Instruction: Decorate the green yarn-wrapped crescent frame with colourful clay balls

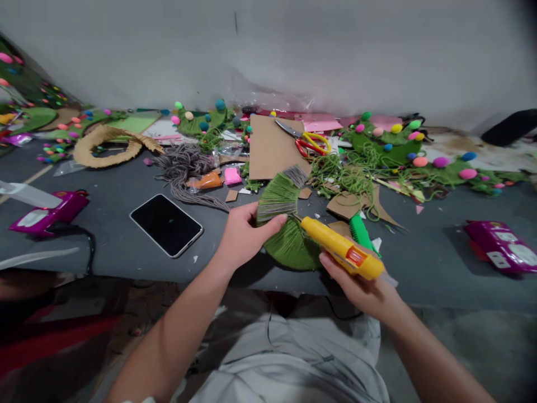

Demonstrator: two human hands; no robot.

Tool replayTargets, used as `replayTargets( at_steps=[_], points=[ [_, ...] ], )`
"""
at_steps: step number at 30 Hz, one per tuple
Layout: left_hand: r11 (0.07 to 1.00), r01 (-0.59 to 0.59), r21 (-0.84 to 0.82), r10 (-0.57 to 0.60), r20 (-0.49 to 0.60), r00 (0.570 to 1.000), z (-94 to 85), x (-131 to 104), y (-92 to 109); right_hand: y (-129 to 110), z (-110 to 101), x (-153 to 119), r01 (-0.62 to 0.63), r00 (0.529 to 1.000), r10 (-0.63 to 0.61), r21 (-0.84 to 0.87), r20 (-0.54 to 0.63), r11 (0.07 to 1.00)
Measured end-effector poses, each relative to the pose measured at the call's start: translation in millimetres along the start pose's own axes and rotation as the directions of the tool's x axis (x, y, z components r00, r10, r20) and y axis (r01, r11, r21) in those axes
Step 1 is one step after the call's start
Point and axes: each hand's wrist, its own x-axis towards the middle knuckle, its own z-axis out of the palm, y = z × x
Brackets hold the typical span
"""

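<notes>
My left hand grips a curved piece wrapped in green yarn, thumb on top and fingers behind it. Grey yarn strands cover part of its upper section and stick out at the top end. In my right hand is a yellow glue gun, fingers wrapped round its body. Its metal nozzle points left and reaches the wrapped piece near my left thumb; whether it touches cannot be made out. A green brush-like tool lies just beyond the glue gun, beside torn cardboard scraps.
A phone lies on the grey table, left of my hands. Scissors rest on a cardboard sheet. Around them are grey yarn, green yarn scraps and a beige ring. Purple devices sit at both sides.
</notes>
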Motion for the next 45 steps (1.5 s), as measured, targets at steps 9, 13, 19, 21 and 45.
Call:
replayTargets(
  at_steps=[9, 13, 19, 21, 45],
  points=[
    [0.998, 0.056, -0.025, -0.056, 0.024, 0.998, -0.1, 0.5, -0.2, -4.5, 1.3, 3.9, 0.096, 0.995, -0.100, -0.110, -0.030, 0.989],
    [0.998, 0.063, -0.023, -0.062, 0.025, 0.998, -1.2, -0.6, 1.3, -4.3, 1.4, 2.9, 0.113, 0.993, -0.116, -0.102, -0.024, 0.988],
    [0.998, 0.060, -0.030, -0.059, 0.026, 0.998, -1.5, 0.1, 1.6, -2.3, 1.5, 1.7, 0.111, 0.993, -0.113, -0.076, -0.017, 0.991],
    [0.998, 0.053, -0.027, -0.052, 0.024, 0.998, -1.3, 0.3, 1.3, -2.0, 1.2, 1.7, 0.105, 0.994, -0.106, -0.071, -0.009, 0.992],
    [0.998, 0.054, 0.031, -0.055, 0.028, 0.998, -1.1, -0.1, 2.4, 1.8, 1.7, -3.6, 0.027, 1.000, -0.027, -0.045, 0.005, 0.999]
  ],
)
